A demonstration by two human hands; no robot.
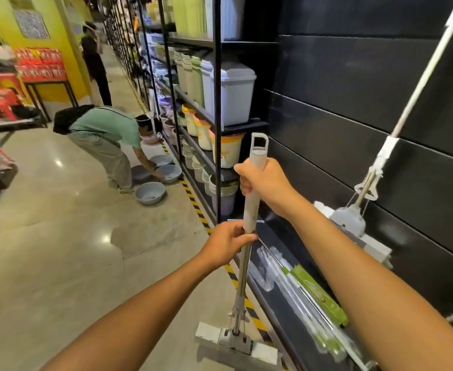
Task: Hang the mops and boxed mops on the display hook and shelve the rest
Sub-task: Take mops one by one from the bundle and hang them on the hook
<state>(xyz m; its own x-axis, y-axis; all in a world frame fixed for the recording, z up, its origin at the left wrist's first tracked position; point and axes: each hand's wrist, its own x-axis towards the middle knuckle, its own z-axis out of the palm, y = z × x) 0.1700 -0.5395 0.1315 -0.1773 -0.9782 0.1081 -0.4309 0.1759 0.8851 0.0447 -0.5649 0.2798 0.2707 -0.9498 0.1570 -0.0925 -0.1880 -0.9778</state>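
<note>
Firmly gripped: mop (242, 277) stood near-upright in aisle, head on floor beside bottom shelf (276, 231). Right hand (268, 183) clasped handle just under hanging loop (259, 141), left hand (230, 245) lower. Sound practice was straight lift, loop facing slat panel (354, 76), clear of hung mop (407, 103).

A grey lidded bin (233, 95) sat up on the black rack (217, 62), and everything keyed off it. Just left of the bin stood a row of pale green bins (197, 79). Right below it were cream buckets with yellow rims (229, 151). Down and left of the bin, a person in a green shirt (104, 127) bent over grey basins (150, 192) on the floor. Yellow-black tape (195, 206) ran along the floor below the bin. Far left of it were red stools (0, 101) and red packets (40, 62). Left of the bin and farther up the aisle stood a person in black (96, 68).
</note>
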